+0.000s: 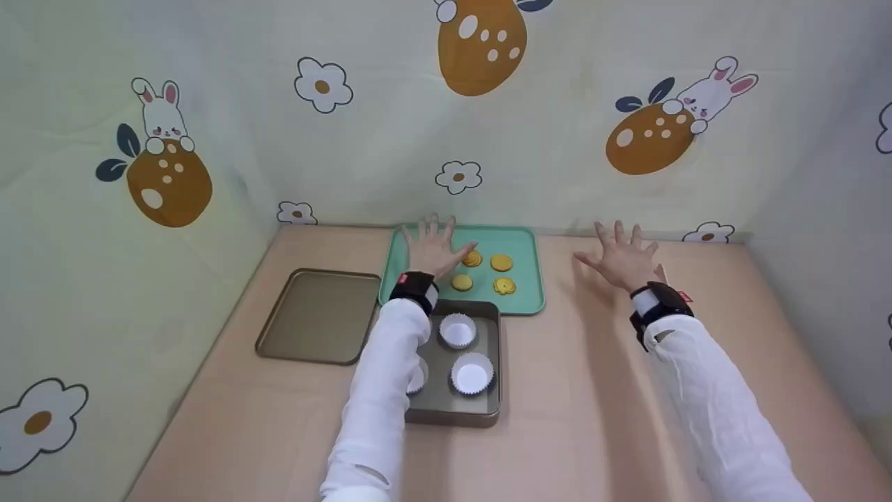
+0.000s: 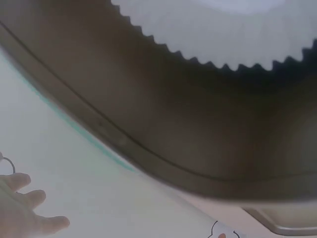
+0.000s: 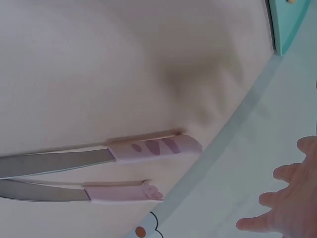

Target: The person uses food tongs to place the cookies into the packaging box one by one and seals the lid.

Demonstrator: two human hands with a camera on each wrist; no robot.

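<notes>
Over the green tray (image 1: 527,279), the left hand (image 1: 433,252) had its fingers spread wide and held nothing. It was hard to tell if it touched the tray. Four little yellow cookies (image 1: 501,263) sat on the tray, one just by the thumb. Right of the tray, the right hand (image 1: 622,263) had its fingers spread wide too, with nothing in it, near the tongs (image 3: 153,148). Both arms stretched forward, and the left sleeve (image 1: 380,404) crossed over the pan (image 1: 496,348) of white paper cups (image 1: 472,374).
</notes>
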